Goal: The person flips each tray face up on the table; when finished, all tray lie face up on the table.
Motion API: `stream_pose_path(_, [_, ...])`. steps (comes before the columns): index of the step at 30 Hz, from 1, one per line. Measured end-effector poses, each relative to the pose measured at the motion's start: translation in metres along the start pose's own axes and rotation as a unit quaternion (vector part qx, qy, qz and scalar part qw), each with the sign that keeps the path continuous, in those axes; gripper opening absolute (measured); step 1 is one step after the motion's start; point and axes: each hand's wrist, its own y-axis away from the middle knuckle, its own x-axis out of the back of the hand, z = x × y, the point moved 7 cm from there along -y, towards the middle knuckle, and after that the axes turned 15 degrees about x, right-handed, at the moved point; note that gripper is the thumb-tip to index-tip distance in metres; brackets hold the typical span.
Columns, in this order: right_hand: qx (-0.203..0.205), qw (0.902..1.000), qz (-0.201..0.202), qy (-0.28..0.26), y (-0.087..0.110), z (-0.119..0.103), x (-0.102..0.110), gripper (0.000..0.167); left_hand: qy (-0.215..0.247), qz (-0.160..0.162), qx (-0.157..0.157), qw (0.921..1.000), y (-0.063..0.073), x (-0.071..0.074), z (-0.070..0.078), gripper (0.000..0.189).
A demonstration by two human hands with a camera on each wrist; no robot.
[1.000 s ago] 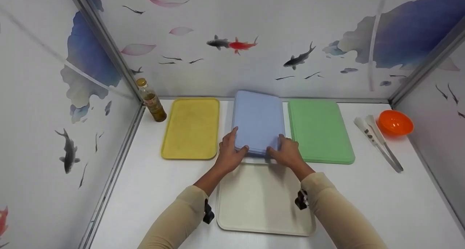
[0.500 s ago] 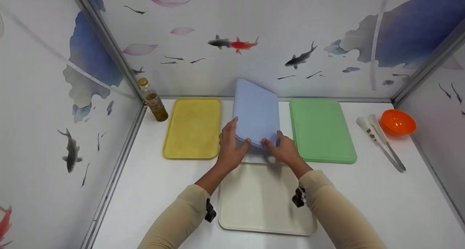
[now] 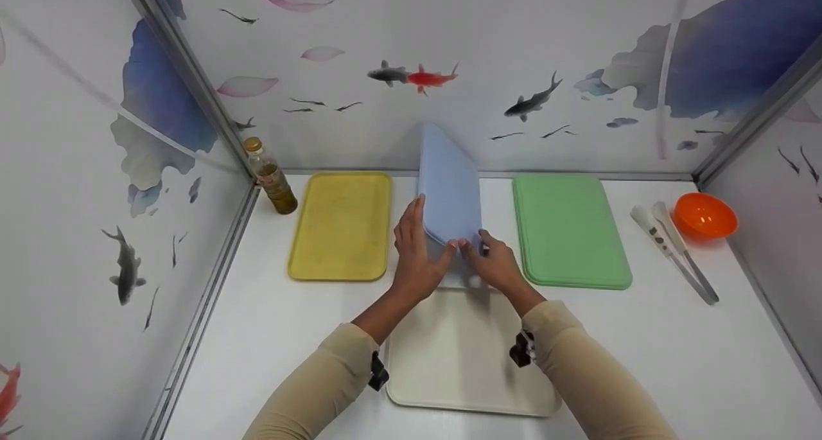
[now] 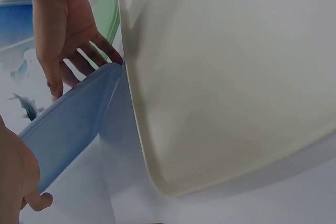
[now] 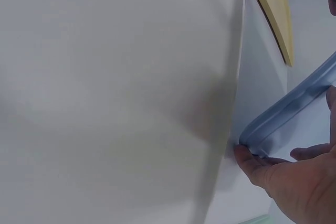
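Observation:
A pale blue tray (image 3: 449, 189) with a doubled-looking rim is tilted up and turned on its side over the table's far middle. My left hand (image 3: 417, 260) holds its left side, fingers along the outside and thumb at the near edge. On the near right corner, my right hand (image 3: 498, 263) grips it, the two thumbs close together. In the left wrist view the blue tray (image 4: 73, 124) slants between both hands. The right wrist view shows its lower corner against my right hand's fingers (image 5: 257, 166). A cream tray (image 3: 475, 356) lies flat just in front.
A yellow tray (image 3: 340, 228) lies on the left, and a green tray (image 3: 571, 231) with a doubled edge on the right. An oil bottle (image 3: 273, 183) stands at the back left corner. Tongs (image 3: 674, 254) and an orange bowl (image 3: 705, 216) sit far right. Walls surround the table.
The blue tray has gone from nearly flat to steeply tilted, its far end rising and its face turning on edge. Both hands have drawn closer together with it.

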Motion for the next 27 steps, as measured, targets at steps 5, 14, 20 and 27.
stream_pose_path(5, [-0.010,0.9992,0.004,-0.037,-0.002,-0.001,-0.005,0.071,0.006,0.008,-0.016,0.9998,0.002,0.000,0.010,0.097])
stream_pose_path(14, [-0.027,0.9931,-0.009,-0.114,0.000,-0.005,-0.015,0.068,0.029,-0.007,-0.023,0.9993,0.002,-0.001,0.022,0.094])
stream_pose_path(20, [-0.043,0.9889,-0.012,-0.142,-0.001,-0.005,-0.023,0.071,0.018,-0.013,-0.031,0.9993,0.003,-0.005,0.024,0.095])
stream_pose_path(27, [-0.039,0.9908,-0.033,-0.125,-0.002,-0.010,-0.023,0.073,0.011,-0.012,-0.036,0.9992,0.004,-0.005,0.025,0.096])
